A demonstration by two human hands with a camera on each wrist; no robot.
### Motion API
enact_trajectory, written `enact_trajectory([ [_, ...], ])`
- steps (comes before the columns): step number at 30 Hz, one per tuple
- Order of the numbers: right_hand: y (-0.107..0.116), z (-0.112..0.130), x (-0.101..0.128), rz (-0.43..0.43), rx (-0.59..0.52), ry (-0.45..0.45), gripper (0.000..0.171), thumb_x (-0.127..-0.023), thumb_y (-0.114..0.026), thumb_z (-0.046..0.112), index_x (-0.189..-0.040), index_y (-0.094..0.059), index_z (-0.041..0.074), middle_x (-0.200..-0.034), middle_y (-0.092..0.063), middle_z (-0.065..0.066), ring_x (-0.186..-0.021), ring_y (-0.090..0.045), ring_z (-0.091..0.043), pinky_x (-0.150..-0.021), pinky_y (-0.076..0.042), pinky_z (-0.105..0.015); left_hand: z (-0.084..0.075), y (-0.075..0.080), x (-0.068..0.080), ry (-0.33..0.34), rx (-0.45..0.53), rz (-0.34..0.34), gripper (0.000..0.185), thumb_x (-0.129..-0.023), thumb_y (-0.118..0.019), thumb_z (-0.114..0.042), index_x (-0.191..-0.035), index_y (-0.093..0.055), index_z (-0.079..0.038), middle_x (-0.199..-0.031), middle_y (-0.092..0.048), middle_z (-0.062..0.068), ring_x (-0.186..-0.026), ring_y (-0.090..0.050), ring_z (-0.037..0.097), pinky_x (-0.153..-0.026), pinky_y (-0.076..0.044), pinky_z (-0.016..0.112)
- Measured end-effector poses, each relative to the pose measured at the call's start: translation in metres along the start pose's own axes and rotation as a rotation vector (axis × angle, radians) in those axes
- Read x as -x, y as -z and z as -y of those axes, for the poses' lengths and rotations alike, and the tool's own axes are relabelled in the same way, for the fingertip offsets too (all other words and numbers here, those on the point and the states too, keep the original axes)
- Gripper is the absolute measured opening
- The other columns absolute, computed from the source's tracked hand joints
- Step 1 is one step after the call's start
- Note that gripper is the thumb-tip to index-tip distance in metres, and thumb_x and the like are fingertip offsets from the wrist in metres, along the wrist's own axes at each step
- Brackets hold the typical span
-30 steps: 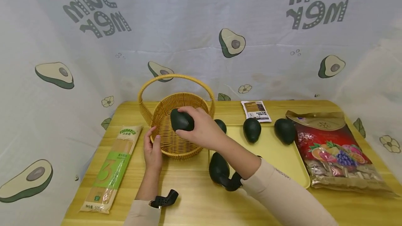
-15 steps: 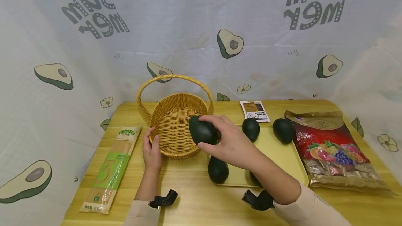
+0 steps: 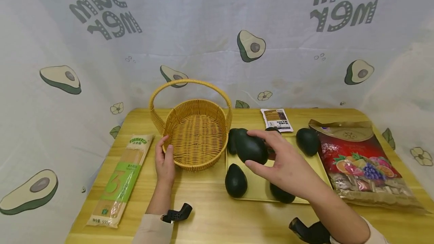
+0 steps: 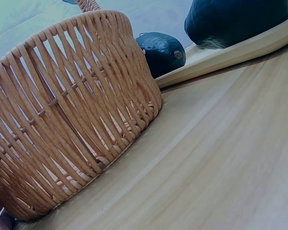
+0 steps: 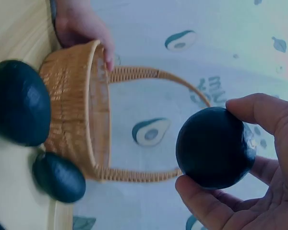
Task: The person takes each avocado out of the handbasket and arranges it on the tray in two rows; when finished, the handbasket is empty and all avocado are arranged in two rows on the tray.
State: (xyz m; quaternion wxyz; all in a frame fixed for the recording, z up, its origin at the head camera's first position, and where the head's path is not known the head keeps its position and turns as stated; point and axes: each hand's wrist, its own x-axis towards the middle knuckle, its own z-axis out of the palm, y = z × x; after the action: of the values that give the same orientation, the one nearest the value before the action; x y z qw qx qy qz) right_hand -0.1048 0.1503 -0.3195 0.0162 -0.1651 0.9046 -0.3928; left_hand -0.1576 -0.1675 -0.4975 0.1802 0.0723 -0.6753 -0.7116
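My right hand [image 3: 288,165] grips a dark green avocado [image 3: 251,147] between thumb and fingers, raised over the left part of the yellow tray [image 3: 255,187]. The right wrist view shows this avocado [image 5: 215,148] end-on, with fingertips round its edge. My left hand [image 3: 165,163] holds the near left rim of the yellow wicker basket [image 3: 198,138], thumb and fingers on either side of it. The basket's woven floor shows with nothing on it. On the tray lie several avocados, one at the near left corner [image 3: 236,181] and another partly behind my right hand.
A pack of spaghetti [image 3: 120,182] lies left of the basket. Right of the tray is a large red and gold fruit-printed bag [image 3: 361,161]. A small packet [image 3: 276,119] lies behind the tray. A printed curtain [image 3: 210,29] hangs behind the table.
My right hand has moved from above the basket rightward to above the tray, with the avocado still in its grip. The left hand and the basket have stayed put.
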Motion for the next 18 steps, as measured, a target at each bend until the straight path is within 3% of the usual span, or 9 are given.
enact_trajectory([
  [5,0.018,-0.023,0.017,-0.053,0.059,-0.084,0.067,-0.089,-0.080,0.037,-0.148,-0.050,0.025,-0.145,-0.051,-0.013,-0.123,-0.058,-0.035,-0.090,-0.058,-0.053,0.000,-0.001,-0.001,0.012,0.004,-0.012,0.040,-0.108,-0.042,-0.015,-0.145,-0.043,-0.001,-0.162,-0.033,0.009,-0.153,-0.022,0.026,-0.120,-0.020,0.048],
  [10,0.029,-0.059,0.031,-0.083,0.096,-0.194,0.072,-0.090,-0.079,0.037,-0.152,-0.046,0.020,-0.142,-0.050,-0.023,-0.118,-0.060,-0.046,-0.083,-0.059,-0.055,-0.001,-0.001,0.000,0.017,0.014,-0.014,0.040,-0.108,-0.042,-0.014,-0.145,-0.042,0.000,-0.162,-0.033,0.009,-0.153,-0.021,0.025,-0.121,-0.020,0.047],
  [13,0.034,-0.081,0.040,-0.096,0.124,-0.241,0.074,-0.090,-0.078,0.038,-0.153,-0.044,0.017,-0.138,-0.051,-0.026,-0.109,-0.063,-0.048,-0.073,-0.060,-0.045,0.000,-0.002,0.000,0.008,0.030,-0.010,0.039,-0.108,-0.042,-0.013,-0.144,-0.042,0.002,-0.162,-0.033,0.009,-0.155,-0.018,0.024,-0.123,-0.017,0.049],
  [18,0.035,-0.116,0.055,-0.128,0.158,-0.218,0.071,-0.089,-0.081,0.032,-0.147,-0.049,0.006,-0.128,-0.059,-0.028,-0.093,-0.069,-0.036,-0.062,-0.052,-0.027,0.000,-0.002,-0.001,0.003,0.044,-0.005,0.039,-0.108,-0.042,-0.013,-0.145,-0.042,0.001,-0.163,-0.031,0.008,-0.154,-0.020,0.024,-0.121,-0.017,0.049],
])
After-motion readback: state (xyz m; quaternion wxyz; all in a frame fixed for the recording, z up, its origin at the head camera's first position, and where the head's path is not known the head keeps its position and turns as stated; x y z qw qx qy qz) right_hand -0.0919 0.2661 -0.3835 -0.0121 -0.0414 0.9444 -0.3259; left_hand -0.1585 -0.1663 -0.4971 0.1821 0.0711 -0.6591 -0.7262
